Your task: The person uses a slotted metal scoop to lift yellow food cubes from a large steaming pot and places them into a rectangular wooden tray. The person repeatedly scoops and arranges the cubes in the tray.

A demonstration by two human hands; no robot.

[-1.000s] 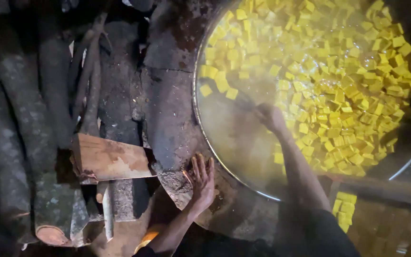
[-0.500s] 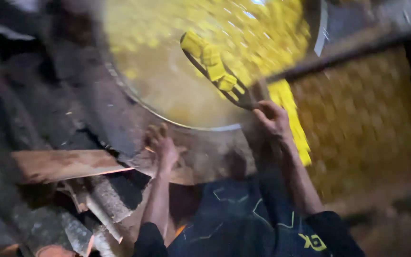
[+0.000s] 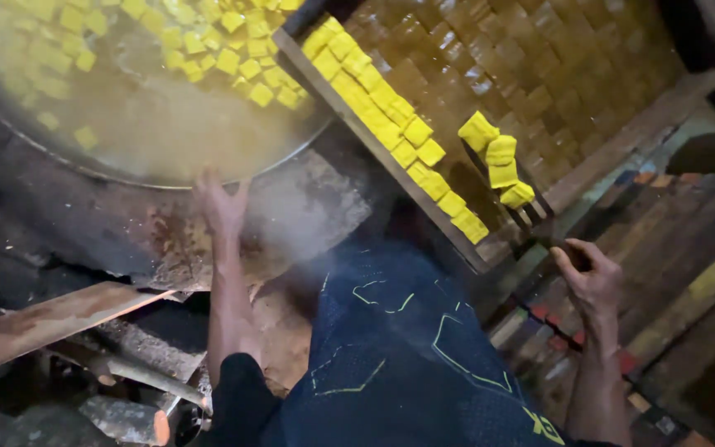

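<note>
**Four yellow cubes lifted on a skimmer beside the tray**

At the far left, one long wooden plank (image 3: 39,324) is seen lying across the firewood, with two round logs (image 3: 126,418) below it. Above, one large metal pan (image 3: 138,172) is filled with cloudy liquid in which many yellow cubes (image 3: 227,60) float; they are too many and too blurred to be counted. The left hand (image 3: 221,203) is spread flat, fingers open, on the sooty stove ledge (image 3: 291,215) just under the pan's rim, and nothing is held in it. Further right, one wooden tray (image 3: 539,74) is packed with brown cubes, and one row of yellow cubes (image 3: 391,124) is laid along its near edge. Over the tray, four yellow cubes (image 3: 498,161) are carried on one flat skimmer (image 3: 527,215). At the right, the skimmer's handle is gripped by the closed right hand (image 3: 589,277).
</note>
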